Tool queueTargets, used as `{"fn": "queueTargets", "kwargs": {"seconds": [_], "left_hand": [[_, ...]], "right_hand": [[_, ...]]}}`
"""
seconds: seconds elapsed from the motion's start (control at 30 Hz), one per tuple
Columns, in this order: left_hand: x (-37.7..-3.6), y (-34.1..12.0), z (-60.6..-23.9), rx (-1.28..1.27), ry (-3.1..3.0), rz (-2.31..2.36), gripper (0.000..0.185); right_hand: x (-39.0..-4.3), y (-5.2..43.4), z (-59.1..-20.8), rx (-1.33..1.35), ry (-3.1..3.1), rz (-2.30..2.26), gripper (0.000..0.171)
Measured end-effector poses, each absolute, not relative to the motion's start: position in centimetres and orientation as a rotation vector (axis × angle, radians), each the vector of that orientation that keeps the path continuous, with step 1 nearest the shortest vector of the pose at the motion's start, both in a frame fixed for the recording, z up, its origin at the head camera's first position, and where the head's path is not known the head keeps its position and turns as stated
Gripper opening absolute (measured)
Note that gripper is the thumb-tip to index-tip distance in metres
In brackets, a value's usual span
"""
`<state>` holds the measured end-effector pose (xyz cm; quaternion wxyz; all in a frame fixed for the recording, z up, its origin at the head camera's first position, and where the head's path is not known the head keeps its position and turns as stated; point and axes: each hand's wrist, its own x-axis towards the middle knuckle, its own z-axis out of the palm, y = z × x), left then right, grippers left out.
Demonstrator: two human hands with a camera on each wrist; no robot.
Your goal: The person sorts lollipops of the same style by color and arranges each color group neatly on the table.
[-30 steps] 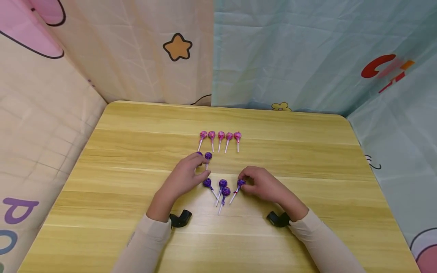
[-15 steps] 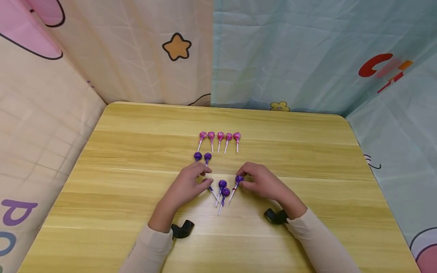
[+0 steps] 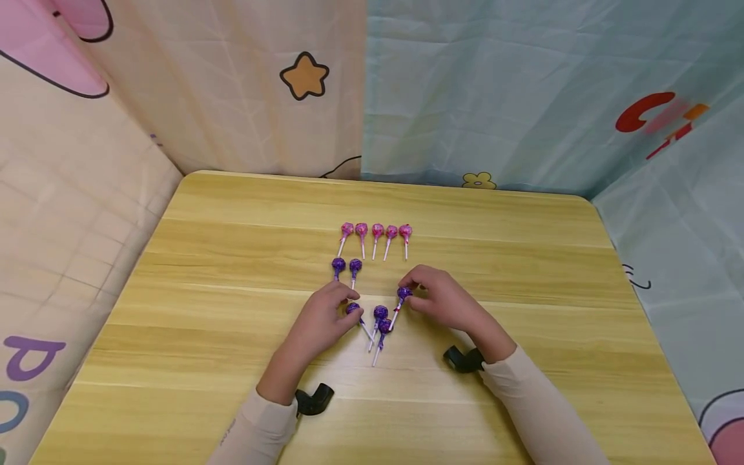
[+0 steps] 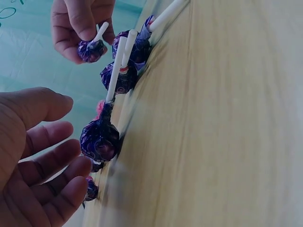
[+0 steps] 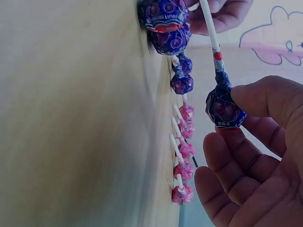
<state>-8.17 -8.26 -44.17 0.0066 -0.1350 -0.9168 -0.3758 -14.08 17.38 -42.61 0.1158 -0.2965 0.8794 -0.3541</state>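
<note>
My right hand (image 3: 444, 300) pinches a purple-wrapped lollipop (image 5: 226, 108) by its head between thumb and fingers, lifted off the table with its white stick free. Beside another purple lollipop (image 4: 99, 140) on the table, my left hand (image 3: 322, 316) hovers with fingers loosely bent; nothing is held, and a gap shows in the left wrist view. Two more purple lollipops, one here (image 3: 380, 312) and one here (image 3: 385, 327), lie close together between the hands. Farther off, a pair of purple lollipops (image 3: 355, 265) lies side by side, the left one's stick partly hidden by my left hand.
A row of several pink lollipops (image 3: 378, 230) lies beyond the purple pair, sticks toward me. All rest on a wooden table (image 3: 494, 239). Printed curtains (image 3: 465, 97) hang at its back and sides. A black wrist mount (image 3: 314, 400) sits under each sleeve.
My right hand has lifted its purple lollipop and carried it away from me, slightly left. The left hand has drawn back from the purple pair to the nearer lollipop.
</note>
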Motion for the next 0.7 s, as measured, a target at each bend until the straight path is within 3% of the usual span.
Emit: {"fn": "queueTargets", "kwargs": {"seconds": [0.7], "left_hand": [[-8.0,-7.9,-44.4,-0.353,-2.908,-1.128,0.012]], "right_hand": [[-16.3,15.3,-42.2,-0.883,2.605,-1.051,0.014]]}}
